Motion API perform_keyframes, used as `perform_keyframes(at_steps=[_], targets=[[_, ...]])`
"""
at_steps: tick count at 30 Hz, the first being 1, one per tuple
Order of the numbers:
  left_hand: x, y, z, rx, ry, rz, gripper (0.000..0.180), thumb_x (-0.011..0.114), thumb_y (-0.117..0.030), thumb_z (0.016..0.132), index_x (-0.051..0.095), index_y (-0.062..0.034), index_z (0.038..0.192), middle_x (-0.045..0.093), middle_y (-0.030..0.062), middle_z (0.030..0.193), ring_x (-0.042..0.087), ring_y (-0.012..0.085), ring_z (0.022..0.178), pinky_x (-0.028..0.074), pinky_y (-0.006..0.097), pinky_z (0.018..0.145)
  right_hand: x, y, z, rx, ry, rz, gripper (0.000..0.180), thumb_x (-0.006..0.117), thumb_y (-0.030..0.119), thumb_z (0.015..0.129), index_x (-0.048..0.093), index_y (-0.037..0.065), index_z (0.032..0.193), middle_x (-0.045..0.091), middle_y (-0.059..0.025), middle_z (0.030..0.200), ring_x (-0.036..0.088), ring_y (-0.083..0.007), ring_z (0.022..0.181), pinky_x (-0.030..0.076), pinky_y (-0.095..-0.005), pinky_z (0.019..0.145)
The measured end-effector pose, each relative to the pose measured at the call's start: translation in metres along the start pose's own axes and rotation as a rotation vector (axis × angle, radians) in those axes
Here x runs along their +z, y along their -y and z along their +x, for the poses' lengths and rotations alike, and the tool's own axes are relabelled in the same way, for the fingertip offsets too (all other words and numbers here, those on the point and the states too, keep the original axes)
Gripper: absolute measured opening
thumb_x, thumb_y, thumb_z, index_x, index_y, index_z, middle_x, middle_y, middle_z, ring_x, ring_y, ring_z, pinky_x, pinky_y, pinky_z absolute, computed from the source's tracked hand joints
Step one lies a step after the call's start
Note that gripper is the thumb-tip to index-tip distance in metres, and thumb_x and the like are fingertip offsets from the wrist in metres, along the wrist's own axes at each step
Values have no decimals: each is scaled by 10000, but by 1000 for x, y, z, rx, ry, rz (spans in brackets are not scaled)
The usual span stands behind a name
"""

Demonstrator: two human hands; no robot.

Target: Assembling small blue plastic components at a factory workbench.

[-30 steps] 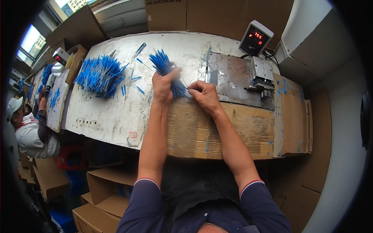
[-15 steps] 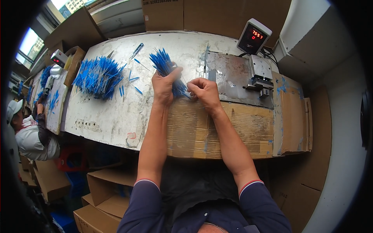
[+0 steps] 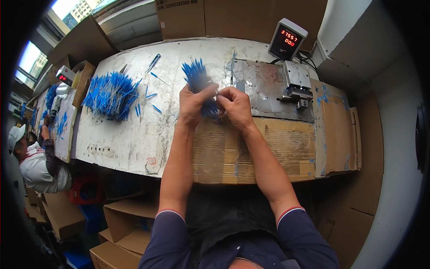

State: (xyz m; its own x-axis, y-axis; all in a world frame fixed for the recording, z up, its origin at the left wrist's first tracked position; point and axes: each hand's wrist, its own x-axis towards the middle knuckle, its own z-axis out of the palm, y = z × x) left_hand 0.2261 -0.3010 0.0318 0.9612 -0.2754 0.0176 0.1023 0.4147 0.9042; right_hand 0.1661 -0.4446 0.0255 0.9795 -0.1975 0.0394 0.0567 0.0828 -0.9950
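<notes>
Taking the two hands as the clock's centre, we see the white table (image 3: pixel 134 143) spreading all around beneath them. A cardboard sheet (image 3: pixel 280 148) covers its near edge from about four to six o'clock, perhaps as padding below the forearms. Between two and three o'clock lies the metal plate (image 3: pixel 264 85), which leaves the middle free for handwork. At nine sits a big pile of blue-tipped pieces (image 3: pixel 110 95), seemingly within easy left-hand reach.

The bundle of blue-tipped pieces (image 3: pixel 195 74) stands tilted at the centre, in the left hand (image 3: pixel 192 102), whose fingers wrap closed around it; we judge this keeps the pieces together and the lower ends exposed. Just beside those ends, the right hand (image 3: pixel 235 107) has thumb and forefinger drawn into a pinch; we cannot tell whether anything is between them. At two o'clock a display box (image 3: pixel 288 39) faces us, presumably for easy reading. Nearer nine, a few loose pieces (image 3: pixel 156 109) lie scattered.
</notes>
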Motion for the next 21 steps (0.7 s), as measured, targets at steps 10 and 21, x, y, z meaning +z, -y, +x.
perform_keyframes(at_steps=[10,21], targets=[[4,-6,-6,-111,215,-127,326,738,-150,935,596,2,1186,682,80,874,682,177,769,563,299,702,-15,10,1,98,-148,493,226,686,82,927,656,-41,1115,623,-11,781,388,15,493,263,-180,402],[32,2,-11,-166,296,130,340,778,-125,877,639,-5,1162,718,82,882,703,176,767,582,303,719,-25,17,2,30,-132,484,167,784,115,889,723,-11,980,683,-10,766,556,-48,556,399,-203,453]])
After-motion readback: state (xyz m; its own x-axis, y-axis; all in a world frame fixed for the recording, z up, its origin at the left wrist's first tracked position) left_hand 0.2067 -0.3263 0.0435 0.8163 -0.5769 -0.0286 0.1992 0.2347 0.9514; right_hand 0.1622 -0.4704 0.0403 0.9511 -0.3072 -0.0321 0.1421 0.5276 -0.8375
